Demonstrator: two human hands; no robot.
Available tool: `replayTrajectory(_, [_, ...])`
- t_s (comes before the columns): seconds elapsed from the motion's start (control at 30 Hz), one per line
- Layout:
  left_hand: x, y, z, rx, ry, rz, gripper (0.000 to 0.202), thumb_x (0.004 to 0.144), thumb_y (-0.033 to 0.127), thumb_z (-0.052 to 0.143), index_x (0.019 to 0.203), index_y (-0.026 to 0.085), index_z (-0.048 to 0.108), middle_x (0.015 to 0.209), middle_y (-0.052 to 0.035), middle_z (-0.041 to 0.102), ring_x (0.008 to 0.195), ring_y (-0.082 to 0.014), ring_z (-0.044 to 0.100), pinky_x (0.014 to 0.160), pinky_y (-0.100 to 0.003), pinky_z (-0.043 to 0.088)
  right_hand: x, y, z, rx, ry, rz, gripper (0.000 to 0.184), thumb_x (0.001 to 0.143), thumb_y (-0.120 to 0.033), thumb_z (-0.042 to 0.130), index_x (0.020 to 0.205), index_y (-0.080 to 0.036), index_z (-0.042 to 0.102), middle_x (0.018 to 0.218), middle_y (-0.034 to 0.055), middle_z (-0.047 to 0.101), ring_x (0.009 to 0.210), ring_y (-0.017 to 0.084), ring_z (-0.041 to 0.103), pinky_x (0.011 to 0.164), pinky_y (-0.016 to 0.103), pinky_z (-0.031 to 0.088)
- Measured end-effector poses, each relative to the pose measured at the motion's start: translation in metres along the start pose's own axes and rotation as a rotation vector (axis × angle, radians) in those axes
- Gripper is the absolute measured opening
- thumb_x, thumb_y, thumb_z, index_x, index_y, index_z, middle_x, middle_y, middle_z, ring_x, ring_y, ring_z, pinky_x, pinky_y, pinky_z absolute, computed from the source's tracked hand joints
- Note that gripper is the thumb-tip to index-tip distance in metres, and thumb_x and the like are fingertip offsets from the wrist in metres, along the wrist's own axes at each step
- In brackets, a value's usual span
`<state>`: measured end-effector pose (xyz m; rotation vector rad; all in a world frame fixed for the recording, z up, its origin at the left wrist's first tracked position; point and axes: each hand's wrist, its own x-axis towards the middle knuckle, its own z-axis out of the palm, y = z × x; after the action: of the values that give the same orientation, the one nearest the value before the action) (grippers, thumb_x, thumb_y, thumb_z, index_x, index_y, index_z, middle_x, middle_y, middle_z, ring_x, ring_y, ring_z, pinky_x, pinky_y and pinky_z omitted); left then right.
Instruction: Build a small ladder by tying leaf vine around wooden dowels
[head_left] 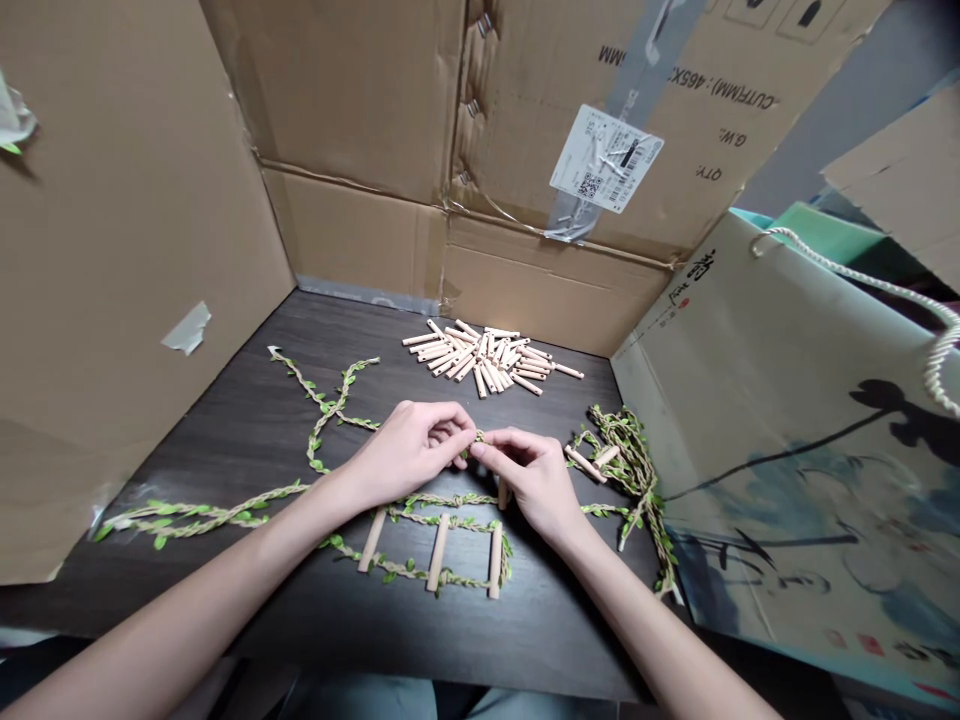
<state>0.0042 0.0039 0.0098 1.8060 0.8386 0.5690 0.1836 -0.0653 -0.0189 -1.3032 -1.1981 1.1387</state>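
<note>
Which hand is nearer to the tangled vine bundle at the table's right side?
Right. The right hand, pinching a vine strand, is just left of the vine bundle; the left hand, pinching it too, is farther left.

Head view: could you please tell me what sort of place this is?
Probably a makeshift craft station: a dark table walled by cardboard, a pile of short wooden sticks, and leafy twine pinched between the left hand and right hand.

Printed upside down on the cardboard box wall [679,95]: "CUT(MM): 465X", "G.W.", "QTY.", plus a cut-off "MM". Stuck beside these, a white label [606,160] with QR code and barcode, small print unreadable. On the paper bag [787,400], black brush characters, not legible.
</note>
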Motion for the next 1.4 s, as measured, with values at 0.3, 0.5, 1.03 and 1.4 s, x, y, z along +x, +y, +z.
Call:
replayTrajectory(0.3, [0.000,-0.002,0.001,-0.056,-0.103,-0.085,0.035,0.100,0.052,0.051,0.091,0.018,0.058,0.078,-0.0050,0.076,0.073,-0.0184,0.072,0.073,-0.028,0.057,0.000,0.002,0.000,0.014,-0.037,-0.009,0.035,0.084,-0.051,0.079,0.087,-0.016,0.080,0.074,0.0044,0.072,0.059,0.013,0.054,0.051,0.025,0.038])
replayTrajectory(0.5, [0.002,-0.003,-0.010,0.006,-0.228,-0.100,0.042,0.104,0.054,0.038,0.092,0.019,0.058,0.081,-0.0041,0.075,0.079,-0.0199,0.072,0.077,-0.029,0.056,-0.001,0.000,0.000,0.009,-0.085,-0.005,0.035,0.085,-0.051,0.078,0.084,-0.016,0.076,0.071,0.0026,0.069,0.056,0.011,0.052,0.052,0.024,0.041])
replayTrajectory(1.03, [0.010,-0.047,-0.095,1.128,0.387,-0.385,0.029,0.099,0.037,0.045,0.094,0.019,0.068,0.110,-0.0158,0.074,0.108,-0.0352,0.067,0.087,-0.044,0.052,-0.002,0.006,0.001,-0.077,-0.045,0.056,0.041,0.083,-0.056,0.078,0.086,-0.015,0.075,0.066,0.0002,0.061,0.047,0.008,0.043,0.044,0.023,0.032])
replayTrajectory(1.4, [0.018,-0.010,-0.090,-0.457,0.780,0.185,0.020,0.089,0.031,0.068,0.094,0.022,0.052,0.074,-0.0004,0.065,0.057,-0.0111,0.055,0.055,-0.022,0.043,-0.002,0.004,0.000,-0.113,-0.028,0.010,0.035,0.083,-0.051,0.077,0.084,-0.015,0.076,0.067,0.0008,0.062,0.058,0.011,0.046,0.053,0.024,0.035])
